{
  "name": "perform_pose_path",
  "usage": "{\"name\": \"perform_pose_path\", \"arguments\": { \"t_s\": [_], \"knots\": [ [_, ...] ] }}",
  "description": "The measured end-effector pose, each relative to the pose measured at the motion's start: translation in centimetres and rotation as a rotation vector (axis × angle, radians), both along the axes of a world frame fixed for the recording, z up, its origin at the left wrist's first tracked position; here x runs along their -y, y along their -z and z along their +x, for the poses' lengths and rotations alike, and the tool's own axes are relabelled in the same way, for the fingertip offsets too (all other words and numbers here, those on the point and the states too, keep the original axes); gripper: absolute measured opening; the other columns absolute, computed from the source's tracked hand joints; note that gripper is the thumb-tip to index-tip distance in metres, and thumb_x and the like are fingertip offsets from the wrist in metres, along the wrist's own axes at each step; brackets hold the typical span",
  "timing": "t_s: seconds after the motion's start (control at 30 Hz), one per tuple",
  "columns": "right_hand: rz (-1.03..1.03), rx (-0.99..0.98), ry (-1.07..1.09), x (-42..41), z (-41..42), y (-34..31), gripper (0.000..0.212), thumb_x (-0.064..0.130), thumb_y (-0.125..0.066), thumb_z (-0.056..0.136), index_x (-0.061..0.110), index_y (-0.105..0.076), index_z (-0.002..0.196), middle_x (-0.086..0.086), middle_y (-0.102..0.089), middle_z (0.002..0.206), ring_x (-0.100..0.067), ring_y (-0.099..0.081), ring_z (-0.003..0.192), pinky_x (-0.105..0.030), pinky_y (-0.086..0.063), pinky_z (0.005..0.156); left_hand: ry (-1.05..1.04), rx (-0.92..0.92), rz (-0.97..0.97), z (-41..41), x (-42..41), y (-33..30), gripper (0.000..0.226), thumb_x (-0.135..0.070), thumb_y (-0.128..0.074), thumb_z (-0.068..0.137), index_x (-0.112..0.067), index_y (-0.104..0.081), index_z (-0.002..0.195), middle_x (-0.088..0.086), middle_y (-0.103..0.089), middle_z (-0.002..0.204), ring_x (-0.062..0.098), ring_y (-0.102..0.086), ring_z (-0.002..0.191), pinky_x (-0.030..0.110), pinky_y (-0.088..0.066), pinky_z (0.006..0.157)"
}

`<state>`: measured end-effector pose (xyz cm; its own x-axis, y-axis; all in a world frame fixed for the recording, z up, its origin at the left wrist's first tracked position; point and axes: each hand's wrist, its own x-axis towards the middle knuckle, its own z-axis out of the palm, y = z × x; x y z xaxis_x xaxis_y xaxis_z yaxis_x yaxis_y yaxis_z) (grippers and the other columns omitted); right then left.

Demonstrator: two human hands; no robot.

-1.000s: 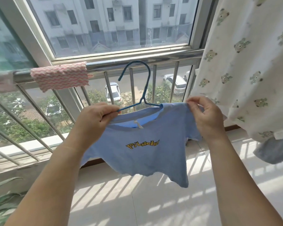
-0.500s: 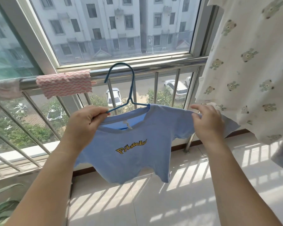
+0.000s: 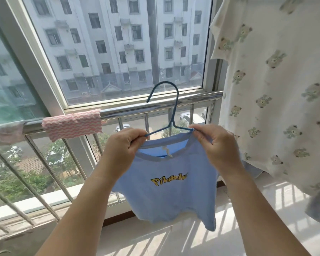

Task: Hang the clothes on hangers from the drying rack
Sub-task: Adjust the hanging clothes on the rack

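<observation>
a small blue t-shirt (image 3: 166,189) with yellow "pikachu" lettering is held up in front of the metal railing (image 3: 155,109), a blue wire hanger (image 3: 171,111) threaded into its collar. the hanger's hook stands upright above the railing's top bar, and its shoulders run down into the neckline. the left hand (image 3: 124,146) has its fingers curled tight, pinching the collar and the hanger's left arm together just below the railing bar. the right hand (image 3: 213,143) pinches the collar's other side at the hanger's right arm, thumb and fingers closed on the cloth. the shirt's body hangs loose below both hands, its hem over the sunlit floor (image 3: 174,241). on the railing, left of the hanger, a pink zigzag cloth (image 3: 72,125) is draped over the top bar. right of the railing hangs a white garment (image 3: 277,89) printed with little bears, close beside the right hand.
</observation>
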<state>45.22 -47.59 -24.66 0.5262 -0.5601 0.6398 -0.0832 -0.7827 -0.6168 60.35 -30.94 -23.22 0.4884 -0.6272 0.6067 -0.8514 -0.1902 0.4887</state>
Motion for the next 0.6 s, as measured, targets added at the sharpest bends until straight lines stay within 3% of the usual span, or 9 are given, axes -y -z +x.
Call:
{"name": "perform_pose_path", "arguments": {
  "t_s": [0.1,0.17,0.33,0.43,0.5,0.6],
  "knots": [
    [-0.075,0.078,0.061,0.8,-0.7,-1.6,0.015,0.016,-0.063,0.086,0.019,-0.072,0.098,0.002,-0.071,0.086,-0.022,-0.064,0.085,-0.054,-0.047,0.082,0.024,0.036,-0.080,-0.4,1.1,-1.6,0.015,-0.005,-0.062,0.083,-0.010,-0.071,0.093,-0.017,-0.062,0.079,-0.003,-0.057,0.075,0.001,-0.038,0.071],
    [-0.136,0.123,0.106,1.3,-1.2,-3.1,0.015,0.018,-0.063,0.086,0.020,-0.072,0.097,0.003,-0.070,0.083,-0.021,-0.064,0.080,-0.052,-0.048,0.076,0.034,0.062,-0.137,-0.7,2.0,-3.1,0.015,-0.006,-0.062,0.082,-0.011,-0.071,0.094,-0.024,-0.059,0.080,-0.004,-0.057,0.076,0.001,-0.039,0.072],
    [-0.259,0.313,0.260,2.4,-2.5,-8.5,0.016,0.023,-0.059,0.085,0.020,-0.072,0.094,0.007,-0.069,0.078,-0.015,-0.063,0.071,-0.046,-0.050,0.066,0.038,0.203,-0.287,-1.9,4.7,-9.0,0.016,-0.005,-0.065,0.081,-0.010,-0.071,0.094,-0.013,-0.060,0.080,0.002,-0.057,0.069,0.002,-0.039,0.069],
    [-0.258,0.398,0.325,2.8,-2.9,-10.9,0.013,0.013,-0.065,0.085,0.018,-0.072,0.094,0.004,-0.070,0.080,-0.021,-0.065,0.075,-0.052,-0.049,0.071,0.020,0.276,-0.346,-3.2,6.0,-11.8,0.021,-0.008,-0.062,0.084,-0.014,-0.069,0.103,-0.009,-0.063,0.088,0.014,-0.061,0.080,0.023,-0.047,0.074],
    [-0.266,0.458,0.368,2.9,-3.1,-12.4,0.014,0.010,-0.065,0.084,0.017,-0.072,0.093,0.003,-0.069,0.078,-0.023,-0.065,0.075,-0.054,-0.048,0.072,-0.030,0.368,-0.376,-3.8,6.8,-13.2,0.027,-0.013,-0.057,0.085,-0.013,-0.066,0.110,-0.002,-0.067,0.099,0.021,-0.061,0.092,0.038,-0.047,0.087],
    [-0.287,0.542,0.423,2.8,-3.6,-15.0,0.012,0.010,-0.066,0.084,0.014,-0.073,0.093,-0.002,-0.071,0.079,-0.027,-0.065,0.075,-0.055,-0.048,0.074,-0.086,0.500,-0.343,-4.7,7.6,-15.1,0.043,-0.021,-0.054,0.085,-0.012,-0.051,0.128,0.004,-0.057,0.128,0.019,-0.043,0.126,0.048,-0.022,0.110]
  ]
}}
